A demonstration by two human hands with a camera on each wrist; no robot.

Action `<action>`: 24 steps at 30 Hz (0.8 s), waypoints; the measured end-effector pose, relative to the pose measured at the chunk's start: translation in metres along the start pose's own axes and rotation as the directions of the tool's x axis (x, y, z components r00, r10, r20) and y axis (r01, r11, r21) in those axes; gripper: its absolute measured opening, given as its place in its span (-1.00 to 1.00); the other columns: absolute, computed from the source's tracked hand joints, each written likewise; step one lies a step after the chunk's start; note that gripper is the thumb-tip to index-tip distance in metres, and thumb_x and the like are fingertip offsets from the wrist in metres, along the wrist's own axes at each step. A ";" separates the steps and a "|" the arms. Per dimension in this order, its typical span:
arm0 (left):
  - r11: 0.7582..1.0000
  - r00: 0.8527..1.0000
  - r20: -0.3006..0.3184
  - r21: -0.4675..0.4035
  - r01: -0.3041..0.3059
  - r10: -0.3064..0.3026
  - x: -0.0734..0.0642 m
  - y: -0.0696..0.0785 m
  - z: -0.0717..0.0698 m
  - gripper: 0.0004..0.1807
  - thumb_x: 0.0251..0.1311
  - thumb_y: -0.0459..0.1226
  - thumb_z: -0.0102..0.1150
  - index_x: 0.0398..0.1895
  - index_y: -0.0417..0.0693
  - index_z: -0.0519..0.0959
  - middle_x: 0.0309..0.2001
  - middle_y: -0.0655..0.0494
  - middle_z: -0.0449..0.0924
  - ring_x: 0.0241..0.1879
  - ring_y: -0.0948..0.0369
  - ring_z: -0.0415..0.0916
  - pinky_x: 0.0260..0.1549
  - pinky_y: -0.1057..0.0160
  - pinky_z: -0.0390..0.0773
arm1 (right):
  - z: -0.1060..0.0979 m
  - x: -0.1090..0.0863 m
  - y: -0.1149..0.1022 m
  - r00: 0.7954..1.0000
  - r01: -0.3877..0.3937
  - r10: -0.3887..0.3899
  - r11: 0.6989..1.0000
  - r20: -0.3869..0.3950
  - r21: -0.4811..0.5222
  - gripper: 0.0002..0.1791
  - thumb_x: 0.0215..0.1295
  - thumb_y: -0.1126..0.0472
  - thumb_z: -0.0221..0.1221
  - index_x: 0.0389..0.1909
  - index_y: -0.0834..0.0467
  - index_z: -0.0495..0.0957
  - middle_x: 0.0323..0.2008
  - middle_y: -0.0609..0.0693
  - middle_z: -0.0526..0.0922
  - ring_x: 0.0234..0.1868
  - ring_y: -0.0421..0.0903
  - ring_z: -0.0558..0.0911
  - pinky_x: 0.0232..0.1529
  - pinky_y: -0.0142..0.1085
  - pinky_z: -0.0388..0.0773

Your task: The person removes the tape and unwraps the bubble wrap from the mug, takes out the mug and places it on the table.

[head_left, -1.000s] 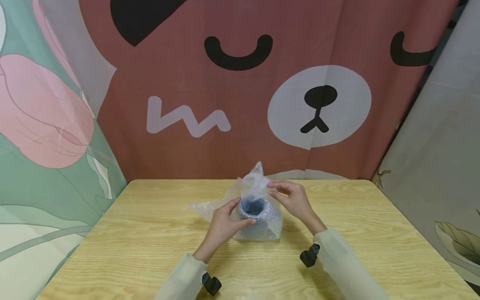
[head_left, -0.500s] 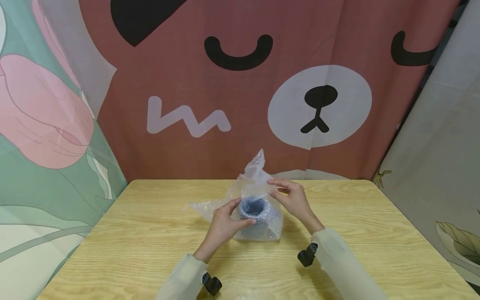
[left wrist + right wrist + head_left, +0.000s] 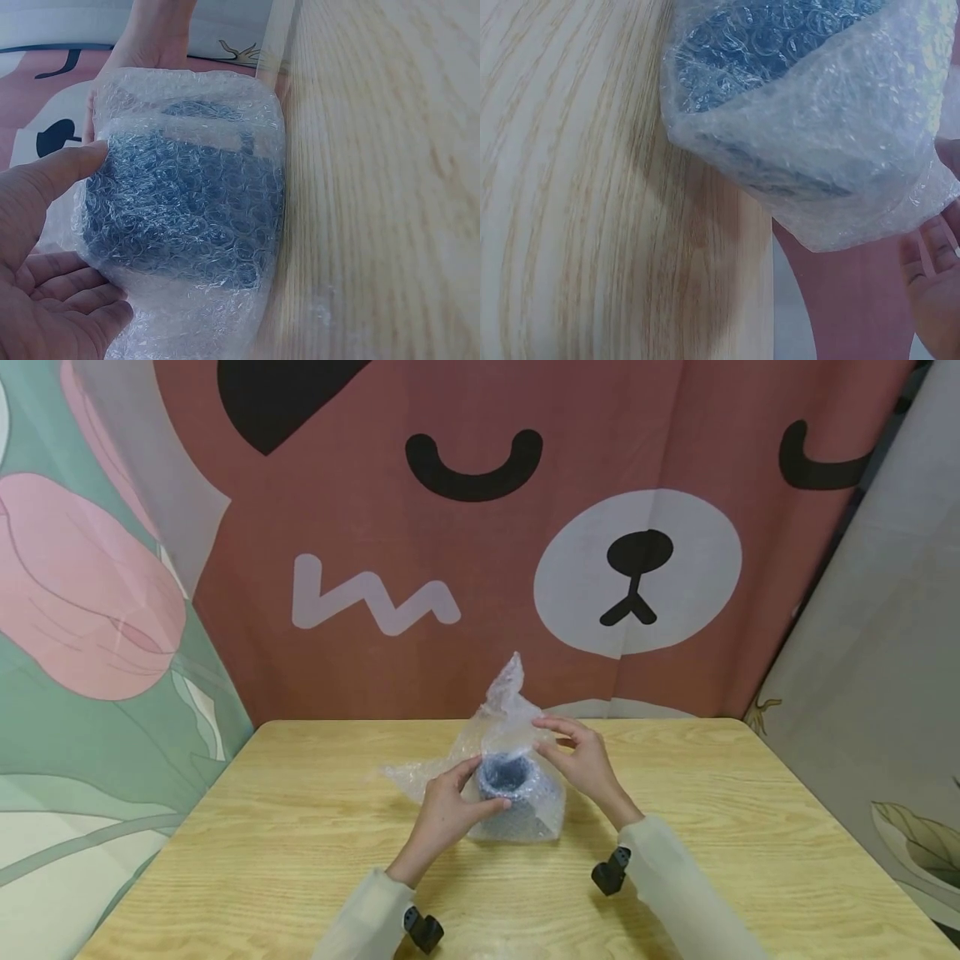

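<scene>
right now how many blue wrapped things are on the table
1: the hollow blue object, in bubble wrap on the table, between the left hand and right hand. Whether the wrap hides another, I cannot tell.

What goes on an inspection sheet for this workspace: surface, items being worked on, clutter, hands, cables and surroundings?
Surface: wood-grain table.
Job's things: blue hollow item, opening upward, partly wrapped in bubble wrap; one flap stands up behind the opening, another trails left.
Clutter: nothing seen.
Hands: left hand holds the wrapped item near its rim; right hand holds the raised flap between thumb and fingers. A small black camera at each wrist.
Cables: nothing seen.
Surroundings: bear-face backdrop behind the table; floral fabric left, pale fabric right.
</scene>
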State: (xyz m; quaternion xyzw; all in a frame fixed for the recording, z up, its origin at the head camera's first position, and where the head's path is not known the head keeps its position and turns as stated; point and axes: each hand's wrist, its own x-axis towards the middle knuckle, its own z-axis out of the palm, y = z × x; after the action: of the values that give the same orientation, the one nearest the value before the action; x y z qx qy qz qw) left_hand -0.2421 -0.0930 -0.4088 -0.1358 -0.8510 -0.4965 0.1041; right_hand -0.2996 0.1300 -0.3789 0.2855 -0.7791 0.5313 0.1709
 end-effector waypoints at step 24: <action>1.000 1.000 -0.006 -0.020 0.002 -0.002 0.000 0.000 0.000 -0.13 -0.05 0.01 0.50 0.31 -0.21 0.42 0.24 -0.17 0.43 0.25 -0.05 0.35 0.14 -0.12 0.40 | 0.005 0.002 -0.005 0.981 -0.174 0.172 0.985 0.088 0.015 -0.56 0.38 0.32 0.15 0.24 0.37 0.42 0.27 0.33 0.37 0.25 0.35 0.34 0.13 0.22 0.37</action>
State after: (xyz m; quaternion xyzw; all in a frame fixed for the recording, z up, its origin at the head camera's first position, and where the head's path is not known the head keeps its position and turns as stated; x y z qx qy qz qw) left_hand -0.2424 -0.0930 -0.4089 -0.1346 -0.8458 -0.5054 0.1051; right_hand -0.2979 0.1232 -0.3755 0.2413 -0.8016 0.5401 0.0871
